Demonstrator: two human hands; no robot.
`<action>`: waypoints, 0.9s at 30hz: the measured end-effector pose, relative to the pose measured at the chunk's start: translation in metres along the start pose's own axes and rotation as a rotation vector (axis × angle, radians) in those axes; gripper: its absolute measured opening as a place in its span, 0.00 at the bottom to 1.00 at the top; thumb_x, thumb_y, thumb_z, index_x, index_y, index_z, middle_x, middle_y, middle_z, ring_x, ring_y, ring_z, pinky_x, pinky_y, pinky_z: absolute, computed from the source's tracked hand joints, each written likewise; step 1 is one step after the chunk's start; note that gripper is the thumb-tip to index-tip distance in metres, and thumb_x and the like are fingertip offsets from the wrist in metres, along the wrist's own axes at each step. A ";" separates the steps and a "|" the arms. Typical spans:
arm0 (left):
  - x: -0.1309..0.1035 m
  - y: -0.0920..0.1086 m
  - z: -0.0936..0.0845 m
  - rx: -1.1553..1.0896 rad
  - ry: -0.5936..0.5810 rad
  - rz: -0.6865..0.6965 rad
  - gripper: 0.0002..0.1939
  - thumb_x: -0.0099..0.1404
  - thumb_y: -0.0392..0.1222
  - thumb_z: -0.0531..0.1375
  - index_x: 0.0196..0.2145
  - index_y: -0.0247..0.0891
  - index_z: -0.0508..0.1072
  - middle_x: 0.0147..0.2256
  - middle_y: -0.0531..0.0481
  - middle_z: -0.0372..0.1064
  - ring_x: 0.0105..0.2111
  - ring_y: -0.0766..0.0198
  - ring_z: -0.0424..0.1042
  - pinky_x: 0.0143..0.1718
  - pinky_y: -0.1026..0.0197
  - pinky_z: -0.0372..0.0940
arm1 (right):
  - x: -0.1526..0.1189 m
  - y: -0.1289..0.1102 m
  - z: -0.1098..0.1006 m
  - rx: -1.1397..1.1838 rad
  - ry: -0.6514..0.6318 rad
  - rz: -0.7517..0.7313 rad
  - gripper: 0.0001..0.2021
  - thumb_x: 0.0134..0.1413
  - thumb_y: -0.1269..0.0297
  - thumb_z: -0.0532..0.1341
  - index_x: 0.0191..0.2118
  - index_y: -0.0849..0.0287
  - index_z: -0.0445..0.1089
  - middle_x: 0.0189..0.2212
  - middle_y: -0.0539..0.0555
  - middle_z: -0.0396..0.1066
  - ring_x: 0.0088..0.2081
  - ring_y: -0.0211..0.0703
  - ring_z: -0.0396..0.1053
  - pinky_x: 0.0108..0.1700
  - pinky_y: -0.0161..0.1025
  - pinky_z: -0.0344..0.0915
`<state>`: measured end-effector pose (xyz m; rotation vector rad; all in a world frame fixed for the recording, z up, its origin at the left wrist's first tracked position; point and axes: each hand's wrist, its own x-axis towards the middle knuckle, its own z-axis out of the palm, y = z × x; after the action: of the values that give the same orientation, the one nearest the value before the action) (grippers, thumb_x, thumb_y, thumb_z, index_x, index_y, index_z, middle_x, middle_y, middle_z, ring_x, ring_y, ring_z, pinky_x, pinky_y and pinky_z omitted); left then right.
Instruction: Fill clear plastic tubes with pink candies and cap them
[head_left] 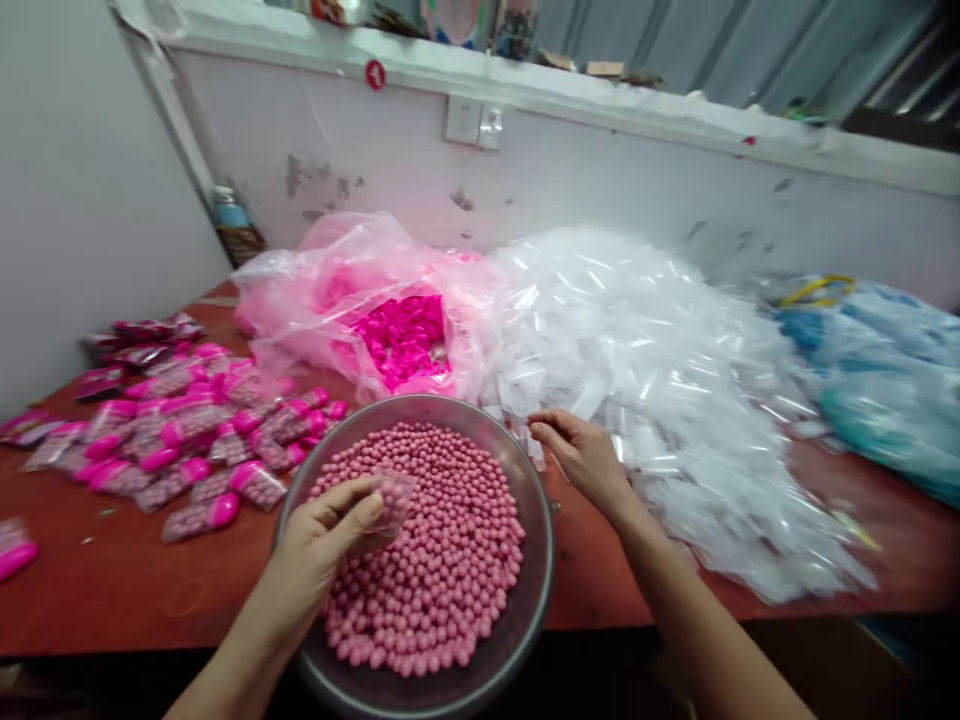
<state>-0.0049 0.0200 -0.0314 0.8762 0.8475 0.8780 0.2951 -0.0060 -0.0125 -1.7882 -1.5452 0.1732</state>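
Observation:
My left hand point(335, 525) is closed around a small clear plastic container point(393, 500), tilted above a round metal bowl point(541, 600). Pink beads point(442, 560) fill much of the bowl, and some show through the container's wall. Over to the right, my right hand point(581, 455) has its fingers curled together at the near left edge of a big heap of clear plastic containers point(645, 340). Clear plastic shows just below those fingertips, but I cannot tell whether they grip it.
Bead-filled containers with bright pink caps point(187, 420) lie piled at the left of the red table point(150, 600). An open pink plastic bag point(322, 300) holds loose pink caps point(405, 335). Blue-tinted bags point(900, 370) lie at the far right. A wall with a socket point(465, 120) stands behind.

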 end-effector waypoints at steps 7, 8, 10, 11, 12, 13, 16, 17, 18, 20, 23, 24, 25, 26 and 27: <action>-0.001 0.004 0.000 0.030 -0.036 -0.003 0.15 0.51 0.47 0.66 0.37 0.38 0.76 0.35 0.48 0.74 0.31 0.65 0.72 0.32 0.66 0.69 | 0.120 -0.063 0.081 -0.363 -0.302 -0.277 0.10 0.58 0.67 0.54 0.41 0.59 0.71 0.38 0.53 0.74 0.41 0.39 0.70 0.42 0.32 0.62; -0.001 0.005 0.000 0.031 -0.047 -0.001 0.15 0.52 0.47 0.65 0.37 0.38 0.77 0.35 0.48 0.74 0.31 0.65 0.72 0.32 0.67 0.69 | 0.139 -0.064 0.095 -0.400 -0.321 -0.275 0.10 0.58 0.68 0.54 0.40 0.60 0.71 0.38 0.55 0.74 0.41 0.41 0.70 0.43 0.34 0.62; -0.001 0.006 -0.001 0.030 -0.070 0.012 0.15 0.52 0.48 0.65 0.36 0.38 0.77 0.35 0.47 0.74 0.33 0.64 0.71 0.33 0.67 0.68 | 0.169 -0.063 0.121 -0.477 -0.355 -0.265 0.10 0.59 0.66 0.54 0.40 0.63 0.70 0.39 0.57 0.72 0.42 0.44 0.69 0.45 0.40 0.63; -0.001 0.006 -0.001 0.028 -0.072 0.018 0.16 0.52 0.48 0.65 0.36 0.38 0.77 0.35 0.47 0.74 0.34 0.63 0.71 0.34 0.67 0.68 | 0.181 -0.061 0.133 -0.510 -0.374 -0.266 0.10 0.59 0.65 0.54 0.42 0.63 0.69 0.40 0.57 0.71 0.42 0.44 0.69 0.45 0.43 0.64; -0.001 0.007 -0.001 0.021 -0.068 0.020 0.16 0.52 0.49 0.65 0.36 0.38 0.77 0.35 0.47 0.74 0.35 0.62 0.71 0.35 0.66 0.68 | 0.191 -0.059 0.143 -0.538 -0.394 -0.270 0.11 0.59 0.63 0.55 0.44 0.63 0.67 0.42 0.57 0.69 0.43 0.44 0.68 0.45 0.46 0.64; -0.001 0.007 -0.001 0.010 -0.065 0.018 0.16 0.51 0.49 0.65 0.36 0.37 0.77 0.34 0.46 0.74 0.35 0.61 0.71 0.35 0.66 0.67 | 0.198 -0.056 0.152 -0.560 -0.416 -0.278 0.12 0.59 0.62 0.55 0.46 0.62 0.66 0.44 0.57 0.67 0.44 0.44 0.67 0.46 0.47 0.65; 0.001 0.005 -0.001 -0.075 -0.085 -0.017 0.18 0.50 0.51 0.66 0.36 0.37 0.77 0.33 0.45 0.74 0.34 0.60 0.72 0.35 0.63 0.68 | 0.211 -0.049 0.171 -0.595 -0.469 -0.292 0.13 0.58 0.62 0.56 0.47 0.61 0.65 0.47 0.57 0.65 0.45 0.44 0.66 0.46 0.48 0.65; 0.002 0.004 -0.001 -0.112 -0.103 -0.025 0.19 0.49 0.51 0.66 0.35 0.37 0.78 0.32 0.45 0.74 0.34 0.59 0.72 0.36 0.62 0.68 | 0.213 -0.048 0.175 -0.594 -0.475 -0.287 0.13 0.58 0.62 0.56 0.47 0.61 0.65 0.46 0.57 0.65 0.45 0.44 0.66 0.46 0.48 0.65; 0.002 0.003 -0.001 -0.150 -0.116 -0.030 0.19 0.48 0.51 0.66 0.35 0.36 0.78 0.32 0.45 0.74 0.34 0.59 0.72 0.36 0.61 0.68 | 0.215 -0.046 0.176 -0.586 -0.474 -0.276 0.13 0.58 0.62 0.56 0.46 0.61 0.65 0.46 0.56 0.65 0.45 0.44 0.66 0.46 0.48 0.65; 0.003 0.003 -0.001 -0.216 -0.117 -0.030 0.19 0.48 0.51 0.67 0.34 0.36 0.78 0.32 0.45 0.74 0.34 0.58 0.72 0.37 0.60 0.68 | 0.217 -0.045 0.174 -0.543 -0.449 -0.245 0.12 0.58 0.62 0.56 0.44 0.62 0.66 0.44 0.56 0.67 0.44 0.44 0.66 0.46 0.48 0.65; 0.003 0.005 -0.003 -0.252 -0.058 -0.006 0.18 0.49 0.50 0.67 0.34 0.36 0.78 0.34 0.44 0.75 0.35 0.59 0.73 0.38 0.61 0.68 | 0.213 -0.049 0.159 -0.416 -0.375 -0.196 0.08 0.54 0.63 0.59 0.37 0.63 0.68 0.42 0.57 0.69 0.43 0.45 0.68 0.44 0.44 0.64; 0.003 0.006 -0.004 -0.251 -0.032 0.007 0.17 0.49 0.49 0.67 0.35 0.36 0.77 0.35 0.44 0.75 0.35 0.59 0.73 0.38 0.61 0.68 | 0.208 -0.052 0.151 -0.361 -0.351 -0.184 0.07 0.52 0.64 0.59 0.34 0.63 0.68 0.43 0.57 0.70 0.43 0.45 0.68 0.44 0.42 0.64; 0.003 0.006 -0.005 -0.249 -0.013 0.020 0.17 0.50 0.49 0.67 0.36 0.36 0.77 0.35 0.44 0.75 0.36 0.59 0.72 0.39 0.61 0.68 | 0.201 -0.056 0.142 -0.302 -0.333 -0.176 0.07 0.51 0.63 0.59 0.31 0.62 0.67 0.43 0.57 0.70 0.43 0.45 0.68 0.42 0.40 0.65; 0.003 0.007 -0.006 -0.243 -0.005 0.034 0.17 0.50 0.48 0.66 0.36 0.36 0.77 0.36 0.44 0.74 0.36 0.59 0.72 0.39 0.62 0.68 | 0.192 -0.061 0.132 -0.246 -0.322 -0.170 0.08 0.51 0.62 0.59 0.29 0.62 0.66 0.43 0.57 0.71 0.41 0.44 0.69 0.40 0.37 0.65; 0.002 0.008 -0.006 -0.233 -0.003 0.046 0.16 0.51 0.47 0.66 0.37 0.37 0.77 0.36 0.44 0.74 0.37 0.60 0.72 0.39 0.62 0.68 | 0.181 -0.066 0.123 -0.201 -0.317 -0.168 0.09 0.51 0.60 0.58 0.28 0.61 0.64 0.40 0.56 0.72 0.39 0.43 0.70 0.36 0.36 0.65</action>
<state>-0.0116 0.0266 -0.0275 0.6949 0.7084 0.9938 0.2225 0.2096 0.0058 -1.8382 -1.9912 0.2353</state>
